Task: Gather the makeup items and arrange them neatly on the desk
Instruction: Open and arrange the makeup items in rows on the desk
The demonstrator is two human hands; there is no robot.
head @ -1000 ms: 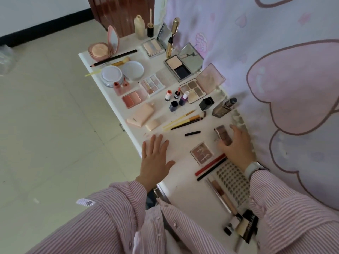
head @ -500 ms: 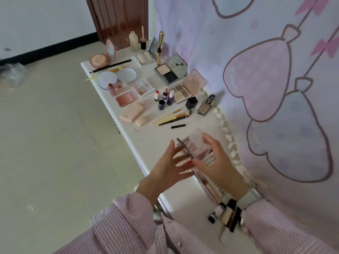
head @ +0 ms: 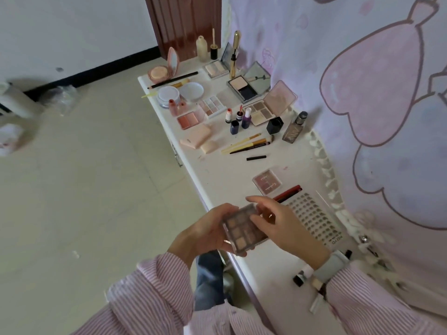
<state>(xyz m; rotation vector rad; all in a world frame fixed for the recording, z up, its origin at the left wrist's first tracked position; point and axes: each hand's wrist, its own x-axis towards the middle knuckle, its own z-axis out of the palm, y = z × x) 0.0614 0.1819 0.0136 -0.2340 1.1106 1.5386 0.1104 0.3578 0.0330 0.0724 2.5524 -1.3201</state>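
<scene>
Holding sits with both hands at the near edge of the long white counter, which runs beside a lilac cartoon-printed fabric backdrop and carries the spread of makeup. Most items lie toward the far end: an open beige-and-brown eyeshadow compact with pink lid, a closed peach rectangular compact, and a row of slim yellow-handled brushes. Nearer lie a dotted sticker sheet, just beside the right wrist, and a small square pink blush pan, well apart from the far group.

The task's thing in hand, a clear-cased multi-pan eyeshadow palette in brown tones, is lifted off the counter, over its near edge. The left hand cups it from below and from its left side, fingers curled round the case. The right hand is clamped on the opposite side, fingertips lying across the pans. Whether a lid is attached cannot be told.

Judgement: the step is placement of this palette. Doing it well calls for keeping it level, fingertips off the powder, and setting it flat in the bare stretch between the blush pan and the brushes, edges square to its neighbours. Risk: the palette hangs over the counter's edge, so a slip would drop it to the floor.
</scene>
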